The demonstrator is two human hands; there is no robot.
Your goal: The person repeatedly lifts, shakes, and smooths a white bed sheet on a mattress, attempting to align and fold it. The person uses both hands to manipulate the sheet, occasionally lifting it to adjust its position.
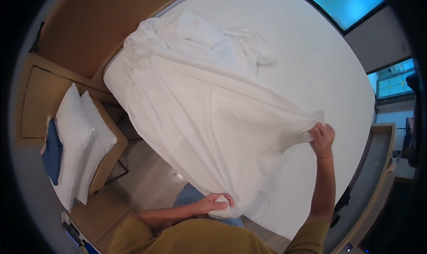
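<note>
A large white sheet or duvet cover (191,98) is stretched between my two hands and runs back over the bed. My left hand (215,203), close to my body at the near edge of the bed, is closed on a bunched corner of it. Out to the right, my right hand (322,138) grips another part of its edge, arm extended. Between the hands the cloth hangs in loose folds. Its far end lies crumpled in a heap (195,36) on the bed. Under it is the mattress (311,71), covered in smooth white fabric.
Left of the bed, two white pillows (73,142) and a blue cushion (53,151) lean on a wooden bench (104,165). A brown headboard (84,27) rises at the far left. A framed wooden ledge (378,165) and a window (393,85) are at the right.
</note>
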